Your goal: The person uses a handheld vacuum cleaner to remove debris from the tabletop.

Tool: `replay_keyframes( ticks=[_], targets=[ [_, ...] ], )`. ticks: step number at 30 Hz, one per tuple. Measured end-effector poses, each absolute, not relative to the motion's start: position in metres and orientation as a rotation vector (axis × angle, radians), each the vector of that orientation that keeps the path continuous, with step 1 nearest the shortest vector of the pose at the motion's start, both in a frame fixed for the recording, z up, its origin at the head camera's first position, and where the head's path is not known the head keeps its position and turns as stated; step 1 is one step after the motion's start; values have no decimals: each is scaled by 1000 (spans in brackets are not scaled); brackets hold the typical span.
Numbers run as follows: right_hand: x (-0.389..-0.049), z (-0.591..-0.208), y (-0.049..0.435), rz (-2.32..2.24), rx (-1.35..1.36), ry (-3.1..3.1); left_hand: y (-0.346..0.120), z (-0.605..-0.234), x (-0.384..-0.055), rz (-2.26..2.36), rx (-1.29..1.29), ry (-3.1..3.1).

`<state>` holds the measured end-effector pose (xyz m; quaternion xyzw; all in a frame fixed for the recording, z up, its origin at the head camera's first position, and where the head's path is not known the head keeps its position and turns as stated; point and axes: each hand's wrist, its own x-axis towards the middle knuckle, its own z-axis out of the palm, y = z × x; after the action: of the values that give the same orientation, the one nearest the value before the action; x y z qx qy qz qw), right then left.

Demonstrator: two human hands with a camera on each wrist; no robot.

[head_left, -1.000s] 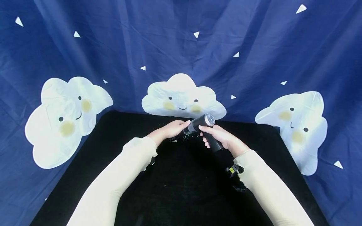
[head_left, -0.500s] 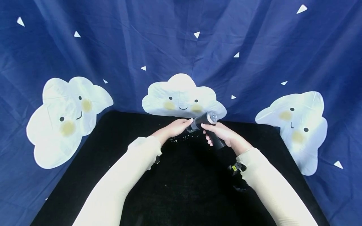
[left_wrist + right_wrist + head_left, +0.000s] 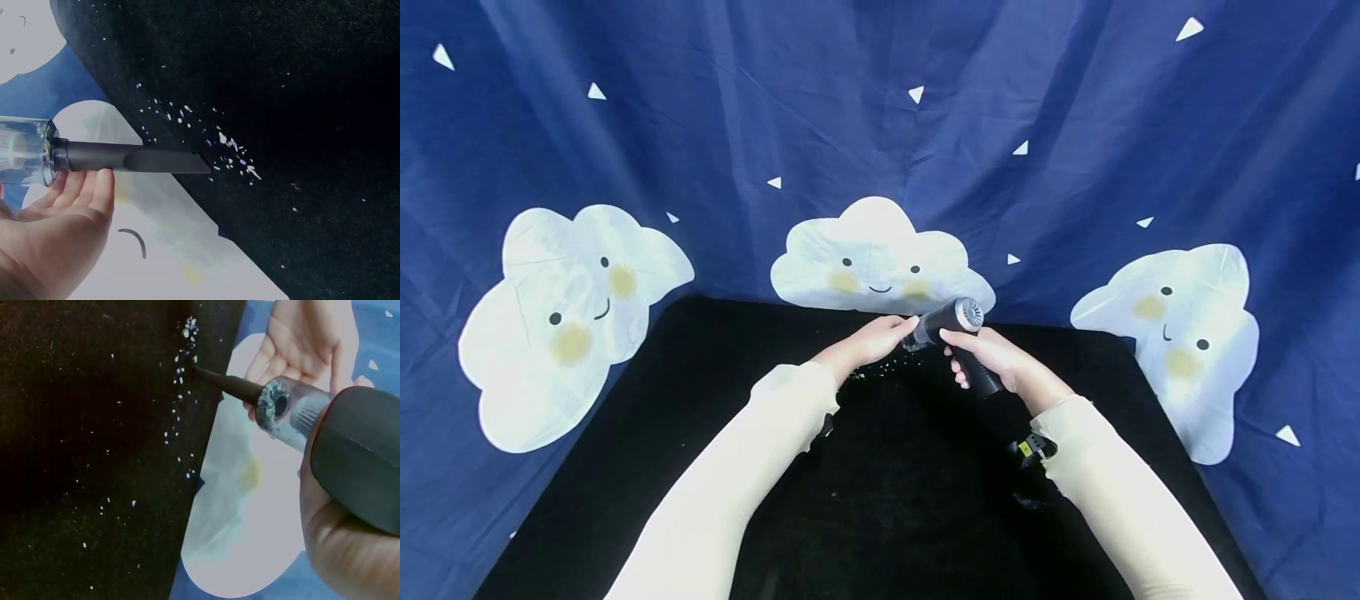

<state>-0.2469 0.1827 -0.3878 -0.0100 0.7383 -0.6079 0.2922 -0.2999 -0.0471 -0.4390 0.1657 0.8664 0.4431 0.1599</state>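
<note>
My right hand (image 3: 992,354) grips the handle of a black handheld vacuum cleaner (image 3: 943,321), its thumb lying along the body. A silver vented cap faces up and right at its rear. My left hand (image 3: 65,228) holds the front end, fingers beneath and thumb against the clear dust chamber (image 3: 22,150). From that chamber a slim black crevice nozzle (image 3: 137,157) reaches out, its slanted tip right at a scatter of small pale scraps (image 3: 231,142) on the black cloth. Bits line the inside of the chamber (image 3: 269,409) in the right wrist view.
The black cloth (image 3: 880,492) covers the table. More specks (image 3: 103,509) are spread across it in the right wrist view. Behind its far edge hangs a blue curtain (image 3: 835,100) with white smiling clouds (image 3: 880,250).
Both hands and the vacuum cleaner have shifted a little to the right. Fewer pale scraps show under the nozzle in the head view.
</note>
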Motion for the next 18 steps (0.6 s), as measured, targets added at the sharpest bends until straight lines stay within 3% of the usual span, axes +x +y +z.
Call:
replay_keyframes(
  ticks=[18],
  targets=[
    [-250, -394, 184, -1652, -6, 1823, -57, -438, -297, 1143, 501, 2486]
  ],
)
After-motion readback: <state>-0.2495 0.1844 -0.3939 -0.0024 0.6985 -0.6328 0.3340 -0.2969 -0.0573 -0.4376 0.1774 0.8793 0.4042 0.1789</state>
